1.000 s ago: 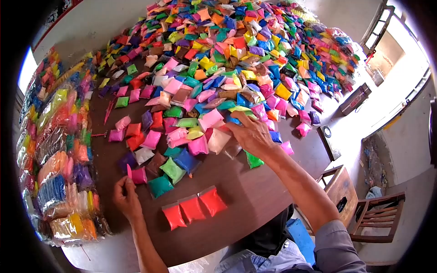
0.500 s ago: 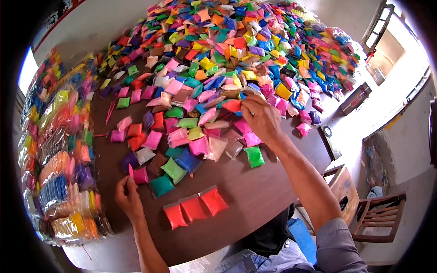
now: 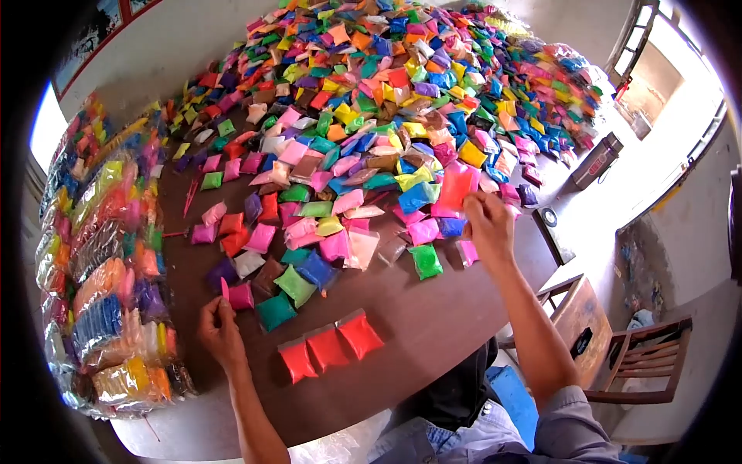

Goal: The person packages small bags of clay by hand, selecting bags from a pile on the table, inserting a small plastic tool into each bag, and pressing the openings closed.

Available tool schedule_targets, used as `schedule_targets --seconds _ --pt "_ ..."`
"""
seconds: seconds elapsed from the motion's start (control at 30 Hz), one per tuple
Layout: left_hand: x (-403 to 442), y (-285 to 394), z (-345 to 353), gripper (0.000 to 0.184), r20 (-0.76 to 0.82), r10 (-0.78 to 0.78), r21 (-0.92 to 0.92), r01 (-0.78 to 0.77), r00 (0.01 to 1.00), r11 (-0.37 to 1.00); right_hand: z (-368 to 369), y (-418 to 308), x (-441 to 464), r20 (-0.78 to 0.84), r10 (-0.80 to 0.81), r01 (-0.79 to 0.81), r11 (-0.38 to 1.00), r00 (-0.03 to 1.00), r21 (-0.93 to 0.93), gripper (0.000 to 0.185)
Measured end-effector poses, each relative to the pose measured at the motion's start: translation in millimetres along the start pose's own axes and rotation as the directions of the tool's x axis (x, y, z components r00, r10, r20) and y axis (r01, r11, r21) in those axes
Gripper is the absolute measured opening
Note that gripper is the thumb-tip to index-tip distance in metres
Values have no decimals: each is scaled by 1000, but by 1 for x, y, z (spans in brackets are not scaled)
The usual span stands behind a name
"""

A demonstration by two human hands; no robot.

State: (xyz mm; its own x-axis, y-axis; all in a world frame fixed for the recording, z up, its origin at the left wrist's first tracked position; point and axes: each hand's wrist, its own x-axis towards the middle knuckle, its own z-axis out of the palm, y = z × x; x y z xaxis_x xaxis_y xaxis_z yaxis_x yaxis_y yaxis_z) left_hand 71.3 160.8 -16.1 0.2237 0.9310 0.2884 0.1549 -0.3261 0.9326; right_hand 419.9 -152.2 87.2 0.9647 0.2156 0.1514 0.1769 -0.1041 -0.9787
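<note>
My right hand [image 3: 490,223] pinches a red packet [image 3: 459,184] by its edge, lifted at the front of a large heap of colored packets [image 3: 348,147]. My left hand [image 3: 219,331] is closed at the left of the table, with a thin pink packet [image 3: 224,288] seen almost edge-on at its fingertips. Right beside those fingertips lies a magenta packet [image 3: 241,296]. Between my hands, three red packets [image 3: 328,349] lie side by side in a slanted row near the table's front edge. A green packet [image 3: 425,262] rests to the left of my right hand.
Clear bags full of packets [image 3: 116,294] are stacked along the left side of the brown table [image 3: 417,309]. A dark flask [image 3: 597,161] and a roll of tape [image 3: 549,217] are at the right. A wooden chair [image 3: 645,359] stands beyond the right edge.
My right hand has moved right and toward me from the heap, bringing up the red packet, now seen broad side on. My left hand has stayed nearly in place.
</note>
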Motion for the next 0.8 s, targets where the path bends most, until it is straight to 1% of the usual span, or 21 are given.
schedule_targets --seconds 0.07,0.13,0.17,0.2,0.23,0.27,0.33,0.4,0.47,0.5,0.53,0.6,0.67,0.77,0.8 --pt "0 1 1 18 -16 -28 -7 28 999 1000 -14 12 -32 94 109 -105 993 990 -47 24" --pt "1 0 -1 17 -6 5 15 -5 1000 1000 -20 25 -71 136 144 -151 988 980 39 24" --pt "2 -2 -3 16 -2 30 36 -30 1000 999 -23 31 -90 125 147 -154 986 981 54 24" --pt "5 -9 -4 16 10 47 43 -47 999 998 -26 38 -109 158 173 -187 979 972 80 23" --pt "8 -17 -4 16 -25 16 -5 -16 1000 1000 -27 41 -123 192 199 -221 970 961 104 22" --pt "9 -26 -5 15 -57 -20 -51 17 998 999 -28 42 -134 185 209 -233 965 960 121 22" --pt "7 -21 -8 16 -19 24 -16 -24 1000 1000 -30 42 -160 228 265 -303 941 937 150 20" --pt "2 -18 -10 17 12 68 16 -68 998 998 -33 47 -176 255 264 -311 937 930 162 19" --pt "-8 -17 -16 16 45 241 256 -245 969 935 -36 43 -191 300 264 -328 926 917 188 19" --pt "-19 -4 -22 14 73 197 359 -210 978 909 -37 38 -198 303 284 -354 913 909 204 17" --pt "-29 0 -28 14 84 198 374 -215 977 902 -38 40 -202 304 298 -369 905 905 213 17" --pt "-50 5 -42 13 164 291 498 -334 943 801 -41 43 -209 314 237 -316 921 919 228 17" --pt "-67 13 -50 13 168 301 530 -344 939 775 -42 43 -213 317 237 -315 923 918 222 17" --pt "-85 25 -63 14 216 293 533 -364 931 764 -43 46 -222 314 232 -303 932 920 200 17" --pt "-91 34 -67 13 220 236 502 -317 947 805 -44 47 -225 304 226 -290 939 926 185 17"
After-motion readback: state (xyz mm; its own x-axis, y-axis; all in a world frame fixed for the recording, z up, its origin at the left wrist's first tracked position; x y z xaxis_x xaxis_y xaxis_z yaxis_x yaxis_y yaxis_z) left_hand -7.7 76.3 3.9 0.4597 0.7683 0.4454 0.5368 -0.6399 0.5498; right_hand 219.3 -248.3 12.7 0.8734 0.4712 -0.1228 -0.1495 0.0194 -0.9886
